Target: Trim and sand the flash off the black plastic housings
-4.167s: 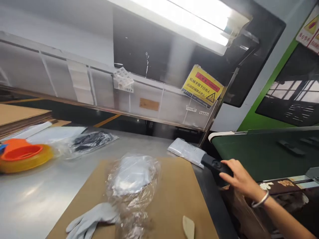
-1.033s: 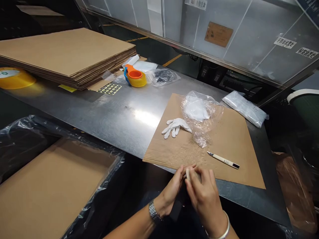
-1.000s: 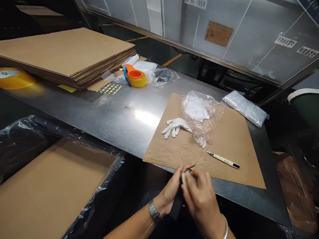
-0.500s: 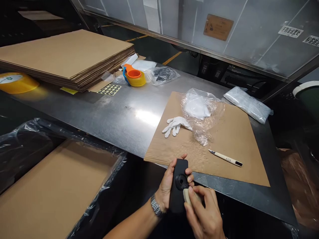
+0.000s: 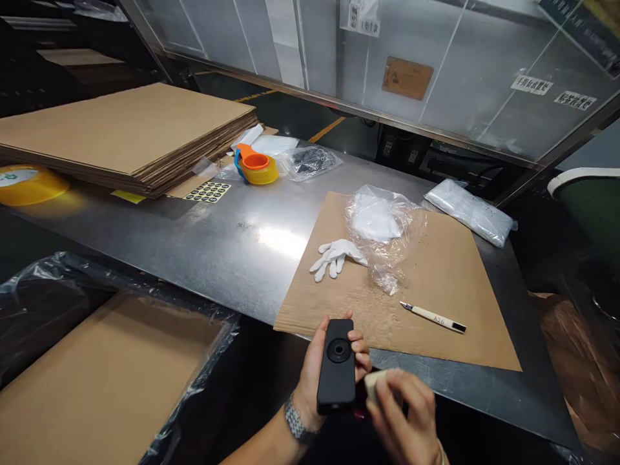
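The left hand (image 5: 317,371) grips a flat, black, oblong plastic housing with rounded corners (image 5: 336,366), upright in front of the person's body, just below the near edge of the brushed steel worktable (image 5: 203,232). Thumb on 1 long edge and fingers on the other clamp it across its width, leaving the round recessed ring in its upper face uncovered. The right hand (image 5: 404,423) is blurred; it seems to pinch a small cream-coloured pad (image 5: 374,382) between thumb and fingertips, held just beside the housing's lower right edge.

The housing looks rigid and light, with a matte skin that should not slip much in a bare palm; its long edges are the natural place to hold it, keeping fingers off the ring. The pad appears soft and slight, needing only a fingertip pinch.

On the table a flat brown corrugated cardboard sheet (image 5: 450,310) carries 1 limp white fabric glove (image 5: 336,254), a crumpled clear plastic bag with something white inside (image 5: 382,226) and a slim cream-handled craft knife (image 5: 433,316), all apart from the hands. A sealed white packet (image 5: 469,210) lies at the far right corner. Farther left sit an orange and yellow tape dispenser (image 5: 256,166), a sheet of round black stickers (image 5: 208,191) and a thick stack of cardboard sheets (image 5: 126,132). A carton lined with black plastic film (image 5: 97,361) stands below the table's front edge.
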